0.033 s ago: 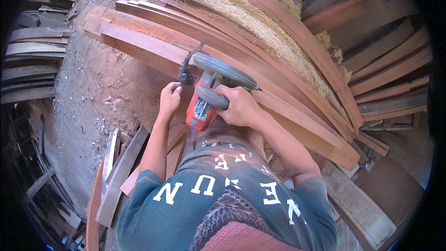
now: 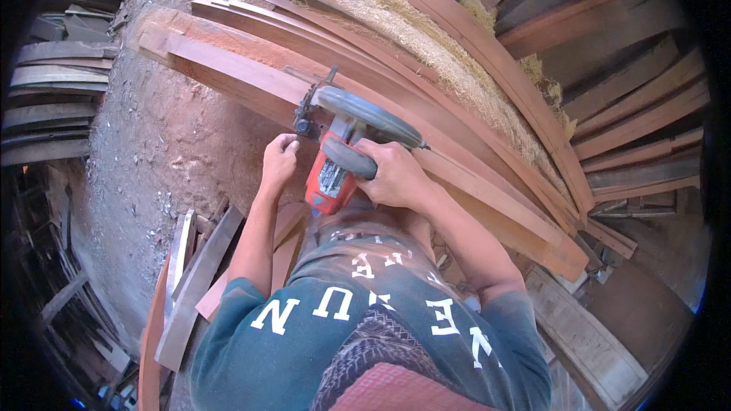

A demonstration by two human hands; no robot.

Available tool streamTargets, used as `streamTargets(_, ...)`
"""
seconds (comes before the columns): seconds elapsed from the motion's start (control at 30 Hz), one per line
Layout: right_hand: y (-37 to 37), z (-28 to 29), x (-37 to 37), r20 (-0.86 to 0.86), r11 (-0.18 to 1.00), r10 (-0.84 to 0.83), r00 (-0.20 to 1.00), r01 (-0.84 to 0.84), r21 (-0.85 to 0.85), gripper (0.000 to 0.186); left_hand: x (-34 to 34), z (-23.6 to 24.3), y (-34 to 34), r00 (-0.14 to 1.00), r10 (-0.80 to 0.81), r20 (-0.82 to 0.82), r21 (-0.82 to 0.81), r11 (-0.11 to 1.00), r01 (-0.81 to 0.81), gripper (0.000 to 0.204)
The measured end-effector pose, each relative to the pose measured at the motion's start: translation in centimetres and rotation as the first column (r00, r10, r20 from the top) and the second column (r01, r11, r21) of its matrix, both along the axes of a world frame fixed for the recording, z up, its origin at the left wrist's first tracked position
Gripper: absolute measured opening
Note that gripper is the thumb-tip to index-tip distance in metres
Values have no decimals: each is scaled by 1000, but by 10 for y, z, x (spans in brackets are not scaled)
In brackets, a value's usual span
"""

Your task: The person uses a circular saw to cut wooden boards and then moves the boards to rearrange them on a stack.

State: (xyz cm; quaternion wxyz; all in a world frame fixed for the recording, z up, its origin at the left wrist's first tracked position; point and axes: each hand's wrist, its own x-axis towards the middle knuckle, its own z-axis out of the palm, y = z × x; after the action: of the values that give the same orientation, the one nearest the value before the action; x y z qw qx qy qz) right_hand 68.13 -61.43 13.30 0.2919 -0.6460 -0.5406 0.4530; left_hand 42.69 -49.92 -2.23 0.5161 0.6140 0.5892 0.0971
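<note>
Fingers of my right hand (image 2: 397,175) wrap the dark grey curved handle (image 2: 349,158) of a red-bodied circular saw (image 2: 327,180), which sits over a long reddish-brown wooden board (image 2: 236,67); my left hand (image 2: 281,158) curls narrow just beside the saw, and I can't tell whether its fingers grip anything

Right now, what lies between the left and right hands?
In the head view, the circular saw's red body lies between the left hand and the right hand, which grips its dark handle.
</note>
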Motion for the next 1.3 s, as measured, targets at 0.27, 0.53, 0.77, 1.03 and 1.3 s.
streamTargets(0.27, 18, 0, -13, 21, 999, 1, 1000, -2, 36, 33, -14, -8, 16, 999, 31, 38, -5, 1000, -31, 24)
streamTargets(0.53, 36, 0, -28, 17, 999, -12, 1000, 11, 48, 30, -25, -5, 34, 999, 23, 32, 25, 999, -24, 22)
streamTargets(0.77, 61, -2, -36, 10, 1000, 1, 1000, -1, 9, 32, -32, -2, 55, 998, 49, 42, 8, 999, -50, 21)
streamTargets(1.03, 89, -6, -49, 13, 1000, 5, 1000, -5, 7, 33, -48, -13, 83, 998, 44, 37, 37, 998, -45, 21)
streamTargets(1.3, 115, -17, -63, 23, 1000, 17, 1000, -18, 23, 27, -62, -19, 109, 997, 82, 13, -10, 997, -82, 21)
